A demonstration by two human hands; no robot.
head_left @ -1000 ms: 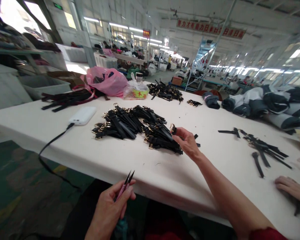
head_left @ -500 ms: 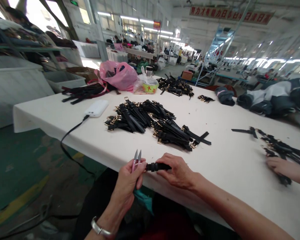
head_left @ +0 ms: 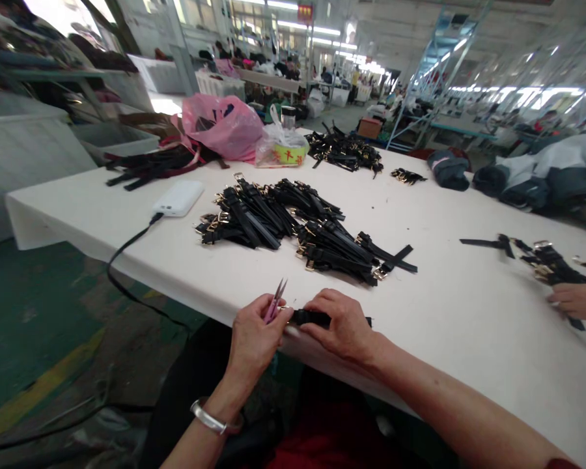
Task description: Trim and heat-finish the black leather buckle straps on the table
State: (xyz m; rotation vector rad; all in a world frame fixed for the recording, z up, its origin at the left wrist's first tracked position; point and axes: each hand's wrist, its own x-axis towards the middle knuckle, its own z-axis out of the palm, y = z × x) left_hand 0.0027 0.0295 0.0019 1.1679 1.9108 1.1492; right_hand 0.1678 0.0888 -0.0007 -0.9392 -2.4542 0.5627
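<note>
1. Long workshop space, with strip lights overhead, stretches behind a tabletop (head_left: 449,326) covered in off-white cloth.
2. At its far left lie flat dark straps (head_left: 144,170); nearer stands a white rectangular plastic device (head_left: 178,198) with a black cable (head_left: 127,244) running over the edge. Beyond is a bulging pink plastic bag (head_left: 219,127).
3. Near the front edge, the left hand (head_left: 256,332), a silver bracelet (head_left: 209,417) on its wrist, grips pink-handled metal snips (head_left: 273,306), points up, while its fingertips pinch the buckle end of a short black strap (head_left: 310,317).
4. Behind the hands spreads a heap of black straps with gold-coloured metal buckles (head_left: 258,218).
5. Closed over the short black strap, the right hand (head_left: 344,322) is just beside the left; the strap's tip shows past it.
6. Farther back sits another dark strap pile (head_left: 344,148).
7. At far right, a co-worker's hand (head_left: 579,301) touches loose black buckled straps (head_left: 549,264).
</note>
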